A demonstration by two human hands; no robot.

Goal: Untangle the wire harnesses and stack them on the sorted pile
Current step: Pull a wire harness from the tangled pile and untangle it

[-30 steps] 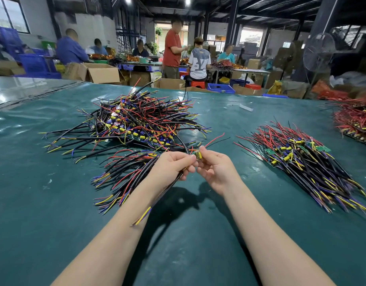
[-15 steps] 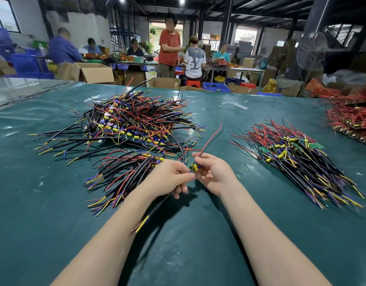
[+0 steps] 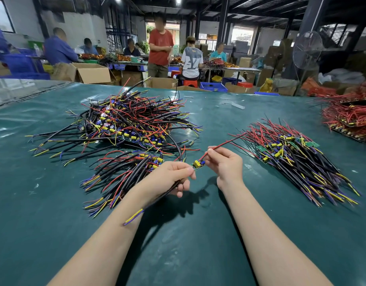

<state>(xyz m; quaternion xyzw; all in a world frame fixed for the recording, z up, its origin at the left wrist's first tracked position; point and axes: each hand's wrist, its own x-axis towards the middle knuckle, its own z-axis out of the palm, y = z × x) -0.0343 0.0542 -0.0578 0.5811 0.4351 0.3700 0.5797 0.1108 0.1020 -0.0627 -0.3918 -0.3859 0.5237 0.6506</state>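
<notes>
Over the glossy teal sheet (image 3: 54, 223), left hand (image 3: 169, 176) grips one harness (image 3: 196, 163), right hand (image 3: 227, 165) pinches its thin red wire (image 3: 221, 144).

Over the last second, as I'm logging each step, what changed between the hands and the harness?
The right hand slid away from the small board along the red wire and now pinches it farther out, so the hands have drawn apart. The left hand kept its grip on the black cable end. The tangled pile and sorted pile lie as before.
</notes>
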